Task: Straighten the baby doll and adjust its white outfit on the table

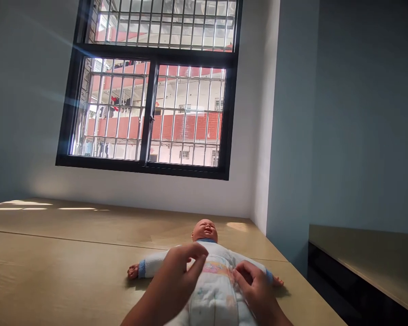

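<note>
Overhead, a large barred window [149, 86] with a black frame fills the white back wall [27, 99], and through its bars a red and white building shows. Sunlight falls in pale streaks on the far left part of the wooden platform [54, 253], a broad light-coloured surface with a seam running across it. To the right, past a wall corner [275, 136], a separate dark-fronted counter [363, 262] with a tan top stands apart from the platform, with a gap between them. Nothing lies between the camera and the hands; the hands themselves cover part of what lies under them.

On the platform near its right edge lies a baby doll [206, 233] on its back, head toward the window, arms spread out to both sides. It wears a white quilted suit with blue cuffs and collar and a faint pink and coloured print across the chest. One bare doll hand shows at the left, the other just peeks out at the right behind the person's hand.

The left hand [180, 271] hovers over the doll's chest, fingers curled loosely and a little apart; whether it touches the cloth I cannot tell. The right hand [253, 283] rests on the suit's front, its thumb and fingertips drawn together, seemingly pinching the fabric near the middle seam.
</note>
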A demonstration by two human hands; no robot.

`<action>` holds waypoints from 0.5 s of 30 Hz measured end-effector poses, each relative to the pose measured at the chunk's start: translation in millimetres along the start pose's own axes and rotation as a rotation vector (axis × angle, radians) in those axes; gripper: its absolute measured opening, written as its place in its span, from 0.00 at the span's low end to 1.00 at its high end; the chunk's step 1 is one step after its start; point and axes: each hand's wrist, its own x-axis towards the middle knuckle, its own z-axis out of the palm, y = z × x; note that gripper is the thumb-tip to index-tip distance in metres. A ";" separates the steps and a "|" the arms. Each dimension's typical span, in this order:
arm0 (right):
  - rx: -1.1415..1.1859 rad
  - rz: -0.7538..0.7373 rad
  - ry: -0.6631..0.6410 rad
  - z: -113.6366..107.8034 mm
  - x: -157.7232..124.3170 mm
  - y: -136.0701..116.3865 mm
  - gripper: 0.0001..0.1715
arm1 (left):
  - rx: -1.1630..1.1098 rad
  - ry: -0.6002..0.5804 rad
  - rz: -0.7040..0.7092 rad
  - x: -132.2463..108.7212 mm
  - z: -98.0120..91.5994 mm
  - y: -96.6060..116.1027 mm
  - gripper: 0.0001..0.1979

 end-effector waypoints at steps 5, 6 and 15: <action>0.024 -0.038 -0.055 6.7 -8.5 -14.4 0.21 | 0.049 -0.041 -0.051 25.6 14.4 -67.0 0.14; 0.034 -0.038 -0.045 7.3 -7.8 -15.0 0.23 | 0.054 -0.035 -0.063 27.5 18.7 -78.5 0.16; 0.170 0.074 -0.070 19.2 22.0 -33.7 0.44 | -0.249 -0.068 -0.159 29.4 36.3 -115.8 0.26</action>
